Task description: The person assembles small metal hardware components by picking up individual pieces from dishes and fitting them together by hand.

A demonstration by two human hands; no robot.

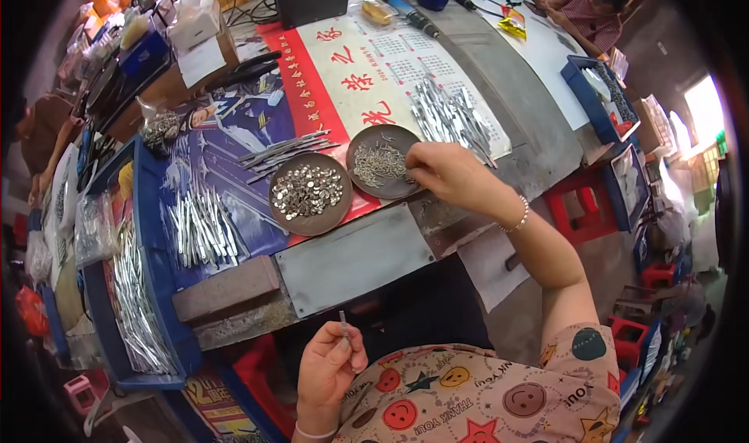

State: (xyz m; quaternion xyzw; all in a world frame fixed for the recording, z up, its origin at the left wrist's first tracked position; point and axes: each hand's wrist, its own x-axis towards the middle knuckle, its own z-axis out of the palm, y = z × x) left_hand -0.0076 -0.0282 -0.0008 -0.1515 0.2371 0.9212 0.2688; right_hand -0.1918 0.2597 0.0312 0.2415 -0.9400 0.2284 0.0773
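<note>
My left hand (329, 371), low in front of my body, pinches a thin grey metal strip (342, 318) that points upward. At the right edge of a dark round dish (360, 140) is my right hand (452, 176), its fingers pinched together over small silvery pins (378, 164). Whether a pin is between those fingertips is hidden. Touching that dish on its left, a second dark dish (314, 226) holds small shiny round metal discs (308, 189).
Thin metal strips lie in piles: a left pile (204, 228), a middle pile (285, 153) and a far-right pile (452, 115). A metal plate (355, 256) and a block (226, 288) line the near edge. A blue tray (168, 318) stands left. Another person (589, 14) sits far right.
</note>
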